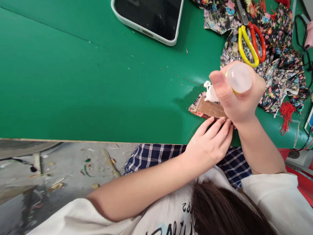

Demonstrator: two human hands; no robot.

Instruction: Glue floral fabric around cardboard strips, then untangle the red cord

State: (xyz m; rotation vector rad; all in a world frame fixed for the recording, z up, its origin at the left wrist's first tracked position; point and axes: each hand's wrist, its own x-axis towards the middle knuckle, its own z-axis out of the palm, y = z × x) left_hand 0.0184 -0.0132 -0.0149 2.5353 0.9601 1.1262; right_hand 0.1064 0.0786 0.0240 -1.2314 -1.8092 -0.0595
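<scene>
My right hand [244, 94] is wrapped round a glue bottle [239, 77] with a white nozzle. The bottle is tilted, its nozzle pointing down and left over a small brown strip [209, 107]. That strip lies on a piece of floral cloth [194, 107], whose edge shows along its near and left sides. My left hand [212, 137] lies with its fingers stretched out, the fingertips on the near edge of the cloth. The strip's right end is hidden behind my right hand.
Crumpled black floral fabric [276, 75] spreads at the right, with yellow-and-red-handled scissors [251, 42] on it. A red tassel [287, 114] lies by its near edge. A phone in a pale case [149, 19] rests at the back of the green table [85, 81].
</scene>
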